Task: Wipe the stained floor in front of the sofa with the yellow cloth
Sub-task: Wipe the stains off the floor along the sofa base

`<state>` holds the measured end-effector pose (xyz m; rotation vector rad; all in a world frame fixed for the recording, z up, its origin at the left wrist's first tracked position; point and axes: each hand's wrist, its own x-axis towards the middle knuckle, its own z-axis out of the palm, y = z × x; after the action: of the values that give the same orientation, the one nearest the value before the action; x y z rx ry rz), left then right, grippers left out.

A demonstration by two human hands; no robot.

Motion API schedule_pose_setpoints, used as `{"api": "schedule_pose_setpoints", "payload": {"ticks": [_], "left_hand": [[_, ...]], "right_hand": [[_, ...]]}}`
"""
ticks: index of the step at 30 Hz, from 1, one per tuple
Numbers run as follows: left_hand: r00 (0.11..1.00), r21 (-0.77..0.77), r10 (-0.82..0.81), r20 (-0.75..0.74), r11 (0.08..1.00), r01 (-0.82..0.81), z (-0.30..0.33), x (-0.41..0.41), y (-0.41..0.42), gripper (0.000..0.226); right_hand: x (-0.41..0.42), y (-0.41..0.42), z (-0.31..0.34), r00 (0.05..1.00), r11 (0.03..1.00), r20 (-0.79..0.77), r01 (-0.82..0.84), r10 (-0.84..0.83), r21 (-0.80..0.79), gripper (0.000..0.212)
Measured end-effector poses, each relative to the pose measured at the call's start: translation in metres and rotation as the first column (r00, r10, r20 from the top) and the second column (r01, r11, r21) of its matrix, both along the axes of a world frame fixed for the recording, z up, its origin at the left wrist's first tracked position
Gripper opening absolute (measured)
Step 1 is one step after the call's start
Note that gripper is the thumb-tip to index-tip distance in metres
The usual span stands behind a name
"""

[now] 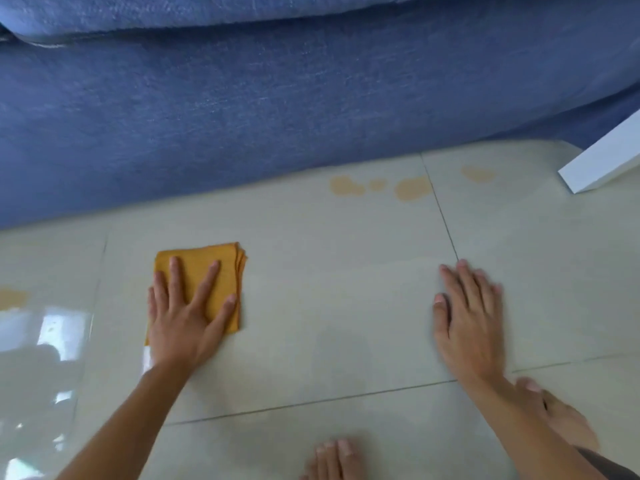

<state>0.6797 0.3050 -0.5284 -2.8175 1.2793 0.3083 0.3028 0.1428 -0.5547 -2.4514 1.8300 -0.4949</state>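
Note:
A folded yellow cloth [221, 265] lies flat on the pale tiled floor [329, 289]. My left hand [183, 317] presses down on it with fingers spread, palm covering its near half. My right hand [467, 317] rests flat on the bare tile to the right, fingers apart, holding nothing. Orange-brown stains [381, 187] sit on the tile close to the base of the blue sofa [277, 98], beyond and between my hands. One more stain [479, 174] lies further right, and another stain [12, 297] at the far left edge.
A white furniture panel [602, 161] slants in at the right, its lower corner on the floor. My bare feet [332, 459] are at the bottom of the view. Window glare reflects off the tile at lower left.

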Motion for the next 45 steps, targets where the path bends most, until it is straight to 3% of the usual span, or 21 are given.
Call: {"api": "schedule_pose_setpoints", "payload": {"ticks": [3,6,12,14,17,21,24,29,32,35,41,45], "left_hand": [[0.994,-0.027,0.107,0.012,0.994,-0.106,-0.003,0.021,-0.056,0.074],[0.995,-0.035,0.103,0.006,0.994,-0.103,-0.007,0.021,-0.126,0.073],[0.983,-0.002,-0.182,-0.026,0.983,0.182,-0.002,-0.076,-0.24,0.073],[0.938,-0.034,-0.341,-0.068,0.94,0.339,0.001,-0.127,-0.243,0.071],[0.799,-0.067,-0.593,-0.094,0.805,0.59,0.002,-0.189,-0.205,0.068],[0.673,-0.1,-0.737,-0.065,0.676,0.73,0.001,-0.185,-0.118,0.068],[0.745,-0.071,-0.667,-0.029,0.745,0.664,-0.003,-0.125,-0.073,0.067],[0.965,0.005,-0.264,-0.004,0.965,0.264,-0.003,-0.036,-0.086,0.075],[0.997,-0.009,-0.081,0.017,0.997,0.081,-0.003,-0.025,-0.144,0.075],[0.999,-0.015,-0.034,0.029,0.999,0.035,-0.006,-0.045,-0.211,0.074],[0.941,0.024,-0.337,-0.03,0.941,0.338,-0.002,-0.165,-0.283,0.076],[0.769,-0.007,-0.635,-0.067,0.771,0.637,0.0,-0.25,-0.243,0.071]], "right_hand": [[-0.001,0.0,-0.002,1.0,1.0,0.001,0.001,-0.001,0.007,0.049],[-0.001,-0.001,-0.001,1.0,1.0,-0.003,0.003,-0.002,0.021,0.05],[0.0,-0.001,-0.001,0.998,1.0,0.063,-0.004,0.004,0.01,0.048],[-0.002,-0.003,0.005,0.989,1.0,0.149,-0.017,0.014,0.023,0.047],[-0.01,-0.006,0.016,0.955,0.999,0.296,-0.018,0.007,0.034,0.044],[-0.04,-0.023,0.017,0.978,0.996,0.19,0.087,-0.083,-0.009,0.046],[-0.059,-0.025,0.007,0.99,0.992,0.062,0.128,-0.129,0.011,0.05],[-0.06,-0.022,-0.003,0.989,0.989,0.045,0.145,-0.144,-0.025,0.049],[-0.061,-0.022,-0.005,0.989,0.988,0.03,0.149,-0.148,-0.045,0.048],[-0.061,-0.023,-0.006,0.988,0.987,0.027,0.155,-0.153,-0.05,0.048],[-0.062,-0.023,-0.007,0.987,0.988,0.065,0.148,-0.145,-0.046,0.046],[-0.067,-0.03,0.008,0.933,0.983,0.316,0.185,-0.174,-0.004,0.042]]}}
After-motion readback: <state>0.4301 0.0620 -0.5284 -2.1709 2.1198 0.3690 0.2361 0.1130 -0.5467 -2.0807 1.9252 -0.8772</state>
